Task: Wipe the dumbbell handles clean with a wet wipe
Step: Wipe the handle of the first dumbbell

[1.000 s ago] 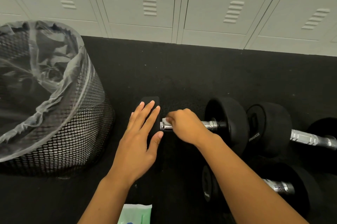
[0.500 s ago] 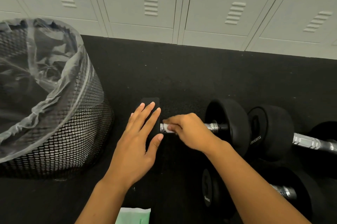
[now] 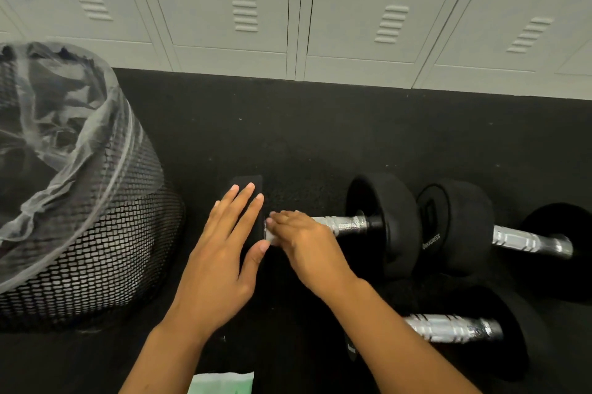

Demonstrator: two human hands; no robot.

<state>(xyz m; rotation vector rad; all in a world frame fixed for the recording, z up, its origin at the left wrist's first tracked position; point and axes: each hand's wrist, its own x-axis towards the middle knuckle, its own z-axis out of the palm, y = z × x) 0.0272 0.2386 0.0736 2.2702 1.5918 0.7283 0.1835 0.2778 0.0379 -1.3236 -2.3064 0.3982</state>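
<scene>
A black dumbbell lies on the dark floor with its chrome handle running left to right. My left hand lies flat with straight fingers on the dumbbell's left head. My right hand wraps around the left end of the handle and presses a white wet wipe against it; only a small bit of the wipe shows under the fingers. The right head stands free.
A second dumbbell lies to the right and a third in front of it. A black mesh bin with a clear liner stands at the left. A green wipe pack peeks in at the bottom edge. Grey lockers line the back.
My right hand has slid left along the handle with the wipe, baring more chrome on the right. My left hand has stayed flat on the left head.
</scene>
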